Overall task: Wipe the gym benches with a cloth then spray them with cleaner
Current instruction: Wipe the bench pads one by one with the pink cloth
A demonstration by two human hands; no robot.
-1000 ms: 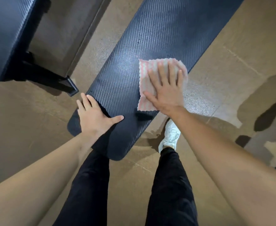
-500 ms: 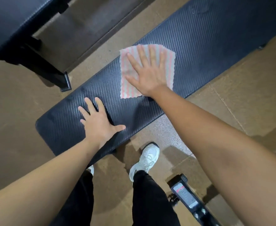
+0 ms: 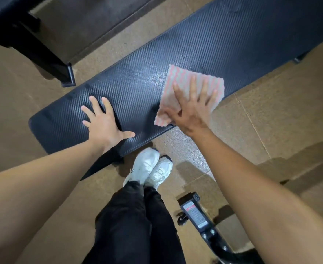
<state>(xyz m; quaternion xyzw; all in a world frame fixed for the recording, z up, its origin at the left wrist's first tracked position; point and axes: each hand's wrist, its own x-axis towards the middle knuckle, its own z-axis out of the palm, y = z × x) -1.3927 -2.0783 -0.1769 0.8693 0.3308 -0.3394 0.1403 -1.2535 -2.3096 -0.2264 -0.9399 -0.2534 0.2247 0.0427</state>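
Note:
A long black gym bench with a ribbed carbon-weave pad runs from lower left to upper right. A pink-and-white striped cloth lies flat on its near edge. My right hand presses on the cloth with fingers spread. My left hand rests flat on the bench pad near its left end, fingers apart, holding nothing. No spray bottle is in view.
A second black bench with a dark metal foot stands at the upper left. My white shoes are on the brown floor just below the bench. A black machine base with a warning label lies at lower right.
My right hand has slid the cloth from the far side of the pad toward its near edge. My left hand stays planted. My feet have come together and the view has shifted.

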